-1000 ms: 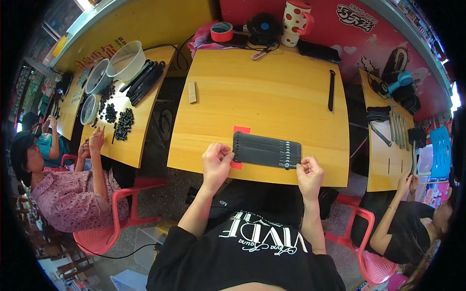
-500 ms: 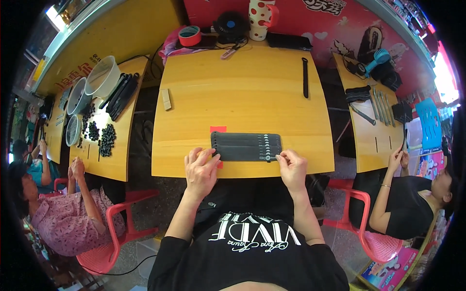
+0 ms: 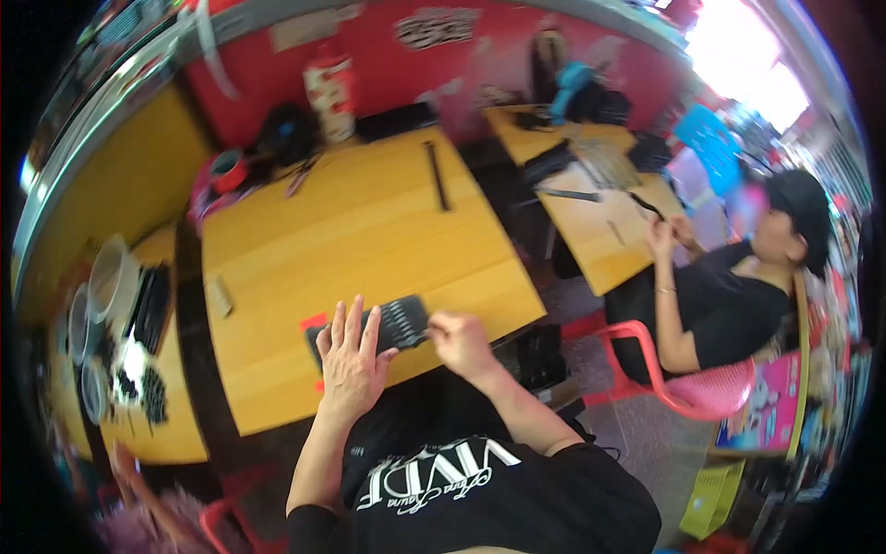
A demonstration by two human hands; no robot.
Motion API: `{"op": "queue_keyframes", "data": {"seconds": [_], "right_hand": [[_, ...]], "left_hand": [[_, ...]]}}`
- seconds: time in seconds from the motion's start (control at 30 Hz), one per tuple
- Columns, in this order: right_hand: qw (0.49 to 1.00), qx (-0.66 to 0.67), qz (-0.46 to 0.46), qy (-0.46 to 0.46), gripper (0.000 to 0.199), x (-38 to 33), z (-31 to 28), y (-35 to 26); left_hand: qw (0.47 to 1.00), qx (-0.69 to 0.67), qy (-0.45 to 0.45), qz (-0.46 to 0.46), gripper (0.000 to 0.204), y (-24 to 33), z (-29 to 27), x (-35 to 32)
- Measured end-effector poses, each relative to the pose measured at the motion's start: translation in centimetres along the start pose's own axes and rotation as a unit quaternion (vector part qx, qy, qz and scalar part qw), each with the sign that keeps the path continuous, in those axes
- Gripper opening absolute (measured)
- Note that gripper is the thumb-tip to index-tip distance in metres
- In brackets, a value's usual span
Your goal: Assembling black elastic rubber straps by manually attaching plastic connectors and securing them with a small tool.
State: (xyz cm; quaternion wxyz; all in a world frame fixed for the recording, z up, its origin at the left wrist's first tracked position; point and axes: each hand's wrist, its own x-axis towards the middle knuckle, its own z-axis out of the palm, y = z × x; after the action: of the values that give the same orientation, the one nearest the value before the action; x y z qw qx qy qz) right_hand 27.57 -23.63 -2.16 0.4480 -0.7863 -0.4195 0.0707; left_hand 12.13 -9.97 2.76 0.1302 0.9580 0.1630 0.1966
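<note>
A row of flat black straps (image 3: 402, 320) lies side by side near the front edge of the yellow wooden table (image 3: 360, 249), with pale marks toward its right end. My left hand (image 3: 353, 365) rests over the row's left part, fingers outstretched, hiding much of it. At the right end, my right hand (image 3: 461, 343) has its fingers pinched together against the straps; whatever is between them is hidden and blurred. Red tape (image 3: 314, 322) shows on the table beside the row's left end.
A single black strap (image 3: 436, 175) and a beige block (image 3: 220, 297) lie on the table. Along the back stand a dark fan (image 3: 288, 134) and a spotted cup (image 3: 330, 100). A co-worker (image 3: 711, 295) sits at the right table; another is at lower left.
The view has swung to the right and tilted. My left hand has gone from pinching the row's left end to lying spread over it. My right hand stays at the right end.
</note>
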Motion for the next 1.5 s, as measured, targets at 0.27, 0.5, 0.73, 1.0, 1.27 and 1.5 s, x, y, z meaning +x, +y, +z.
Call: {"op": "queue_keyframes", "data": {"seconds": [0.27,0.5,0.73,1.0,1.27,1.5], "right_hand": [[1.0,-0.013,-0.002,-0.006,0.011,-0.3,-0.7,-0.1],[0.988,-0.126,-0.071,0.058,0.029,7.1,-1.9,0.4],[0.946,-0.269,-0.109,0.147,0.031,15.1,1.6,4.8],[0.953,-0.243,-0.177,0.039,0.01,13.9,2.9,8.6],[0.949,-0.21,-0.188,0.143,0.008,10.7,0.2,5.7],[0.927,-0.265,-0.223,0.143,0.015,9.9,0.1,4.8]], "left_hand": [[0.987,0.056,-0.149,0.031,0.074,0.1,4.4,4.4],[0.983,0.056,-0.171,0.022,0.076,-0.1,4.6,4.3],[0.987,0.061,-0.144,0.023,0.077,0.1,4.7,3.4],[0.997,-0.005,0.051,0.058,0.044,0.5,-0.1,0.8],[0.991,-0.047,0.09,0.084,0.036,1.0,-0.7,-0.8],[0.99,-0.062,0.091,0.09,0.034,1.4,-0.8,-0.7]]}}
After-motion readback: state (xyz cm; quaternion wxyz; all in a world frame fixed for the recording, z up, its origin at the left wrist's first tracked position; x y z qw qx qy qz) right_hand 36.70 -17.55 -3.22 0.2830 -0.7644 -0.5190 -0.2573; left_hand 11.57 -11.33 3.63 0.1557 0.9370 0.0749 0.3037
